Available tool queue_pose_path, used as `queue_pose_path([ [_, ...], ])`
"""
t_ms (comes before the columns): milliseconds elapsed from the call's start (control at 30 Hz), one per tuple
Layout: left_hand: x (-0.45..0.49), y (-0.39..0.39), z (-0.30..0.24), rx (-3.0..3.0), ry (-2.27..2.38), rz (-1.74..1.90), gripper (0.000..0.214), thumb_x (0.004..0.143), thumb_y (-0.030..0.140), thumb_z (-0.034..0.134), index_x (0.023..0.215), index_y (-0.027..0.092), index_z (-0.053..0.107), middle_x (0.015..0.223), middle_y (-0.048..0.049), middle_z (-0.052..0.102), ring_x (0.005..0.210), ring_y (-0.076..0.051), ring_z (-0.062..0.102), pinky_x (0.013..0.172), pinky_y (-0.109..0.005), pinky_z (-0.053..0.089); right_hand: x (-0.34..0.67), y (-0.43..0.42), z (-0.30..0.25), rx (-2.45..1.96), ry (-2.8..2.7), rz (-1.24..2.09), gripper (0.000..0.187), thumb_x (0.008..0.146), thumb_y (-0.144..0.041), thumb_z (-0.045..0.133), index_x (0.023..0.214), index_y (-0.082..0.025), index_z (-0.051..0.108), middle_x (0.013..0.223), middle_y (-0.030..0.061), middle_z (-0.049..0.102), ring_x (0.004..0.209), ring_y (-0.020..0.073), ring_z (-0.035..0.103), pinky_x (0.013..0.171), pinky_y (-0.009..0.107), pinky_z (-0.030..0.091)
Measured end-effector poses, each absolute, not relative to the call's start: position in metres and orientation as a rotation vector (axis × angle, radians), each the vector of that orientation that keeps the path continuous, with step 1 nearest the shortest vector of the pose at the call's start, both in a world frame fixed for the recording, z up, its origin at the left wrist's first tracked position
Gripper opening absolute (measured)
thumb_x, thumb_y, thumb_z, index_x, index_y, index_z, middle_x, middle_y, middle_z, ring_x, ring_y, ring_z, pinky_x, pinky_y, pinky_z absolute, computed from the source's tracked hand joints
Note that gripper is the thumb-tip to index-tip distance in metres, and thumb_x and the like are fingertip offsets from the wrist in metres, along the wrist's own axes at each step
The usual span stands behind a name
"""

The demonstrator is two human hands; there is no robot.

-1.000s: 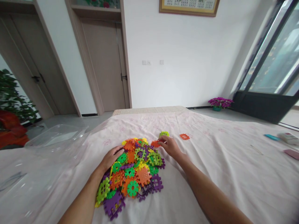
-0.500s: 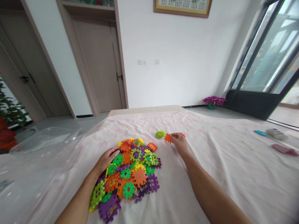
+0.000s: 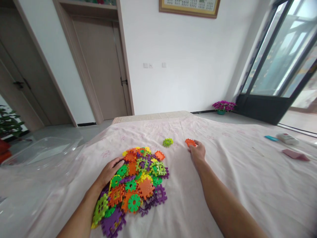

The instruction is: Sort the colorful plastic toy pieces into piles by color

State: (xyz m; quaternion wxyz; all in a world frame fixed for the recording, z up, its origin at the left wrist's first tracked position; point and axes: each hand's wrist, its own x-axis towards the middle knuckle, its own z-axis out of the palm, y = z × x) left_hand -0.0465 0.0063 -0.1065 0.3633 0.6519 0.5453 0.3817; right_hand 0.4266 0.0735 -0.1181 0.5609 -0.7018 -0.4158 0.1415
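Observation:
A heap of colourful plastic interlocking pieces lies on the pink sheet in front of me. My left hand rests flat on the heap's left side, fingers spread, gripping nothing. To the right of the heap, my right hand is stretched out, its fingertips closed on an orange piece down at the sheet. Whether a second orange piece lies under it I cannot tell. A lone yellow-green piece lies between the heap and that hand.
A clear plastic container sits at the left edge of the sheet. At the far right lie a teal item, a white item and a dark red one. Doors, a potted plant and purple flowers stand beyond.
My right hand took an orange piece from the heap's far edge and carried it right, past the yellow-green piece, to where a lone orange piece lay. My left hand stayed on the heap.

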Motion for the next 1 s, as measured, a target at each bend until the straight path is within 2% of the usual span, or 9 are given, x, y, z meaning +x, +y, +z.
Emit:
queue_pose_path([
  [133,-0.047,0.008,-0.108,1.693,1.412,0.985,0.062,0.08,0.061,0.055,0.124,0.017,0.065,0.133,-0.0082,0.062,0.124,-0.028,0.056,0.108,-0.042,0.042,0.427,0.068,-0.114,-1.913,-1.02,0.018,0.053,0.073,-0.018,0.053,0.124,-0.015,0.061,0.123,0.017,0.055,0.098,0.0244,0.062,0.086,0.033,0.048],
  [267,-0.049,0.009,-0.11,1.704,1.407,0.98,0.06,0.082,0.058,0.055,0.125,0.017,0.064,0.134,-0.0081,0.061,0.124,-0.028,0.056,0.109,-0.043,0.04,0.433,0.064,-0.114,-2.101,-1.29,-0.119,0.048,0.078,-0.015,0.051,0.125,-0.011,0.061,0.114,0.0216,0.061,0.108,0.0315,0.057,0.091,0.039,0.042],
  [367,-0.049,0.009,-0.11,1.712,1.415,0.986,0.06,0.082,0.058,0.055,0.125,0.017,0.064,0.133,-0.0086,0.062,0.123,-0.028,0.056,0.11,-0.043,0.039,0.436,0.066,-0.117,-2.096,-1.459,-0.098,0.044,0.083,-0.02,0.052,0.125,-0.01,0.06,0.106,0.0184,0.067,0.105,0.0307,0.059,0.094,0.04,0.04],
  [467,-0.049,0.009,-0.11,1.717,1.417,0.983,0.06,0.082,0.059,0.055,0.125,0.017,0.064,0.133,-0.0081,0.062,0.122,-0.028,0.057,0.109,-0.042,0.041,0.433,0.069,-0.118,-2.004,-1.479,-0.073,0.048,0.084,-0.024,0.053,0.131,-0.014,0.056,0.112,0.0136,0.068,0.106,0.0287,0.058,0.092,0.038,0.042],
  [567,-0.049,0.009,-0.11,1.712,1.428,0.975,0.061,0.083,0.058,0.054,0.126,0.017,0.063,0.134,-0.0087,0.061,0.124,-0.028,0.056,0.109,-0.042,0.041,0.422,0.069,-0.114,-1.872,-1.483,-0.147,0.042,0.085,-0.022,0.051,0.126,-0.018,0.061,0.119,0.0107,0.066,0.109,0.0259,0.056,0.093,0.036,0.042],
  [667,-0.05,0.01,-0.112,1.717,1.423,0.966,0.062,0.084,0.058,0.053,0.128,0.015,0.061,0.136,-0.0097,0.06,0.125,-0.028,0.055,0.111,-0.042,0.038,0.401,0.068,-0.11,-1.678,-1.623,0.007,0.03,0.087,-0.026,0.051,0.111,-0.02,0.069,0.11,0.0074,0.068,0.095,0.0206,0.061,0.087,0.033,0.046],
  [767,-0.051,0.01,-0.113,1.727,1.415,0.971,0.062,0.084,0.058,0.053,0.128,0.015,0.06,0.136,-0.0096,0.059,0.126,-0.028,0.054,0.111,-0.043,0.037,0.372,0.064,-0.109,-1.44,-1.868,0.301,0.033,0.087,-0.033,0.054,0.112,-0.019,0.068,0.104,0.0064,0.07,0.084,0.0179,0.063,0.081,0.03,0.049],
  [933,-0.051,0.011,-0.113,1.732,1.42,0.982,0.06,0.084,0.057,0.054,0.127,0.016,0.062,0.134,-0.0089,0.061,0.125,-0.028,0.055,0.111,-0.043,0.038,0.332,0.054,-0.111,-1.325,-2.092,0.388,0.048,0.086,-0.043,0.057,0.129,-0.021,0.06,0.123,0.0089,0.065,0.11,0.0257,0.058,0.096,0.038,0.044],
  [1000,-0.051,0.011,-0.113,1.732,1.423,0.987,0.06,0.083,0.058,0.055,0.126,0.017,0.063,0.133,-0.0086,0.062,0.125,-0.028,0.055,0.111,-0.043,0.038,0.324,0.051,-0.112,-1.292,-2.129,0.387,0.055,0.083,-0.043,0.061,0.135,-0.022,0.056,0.122,0.0082,0.065,0.114,0.0272,0.056,0.1,0.04,0.041],
])
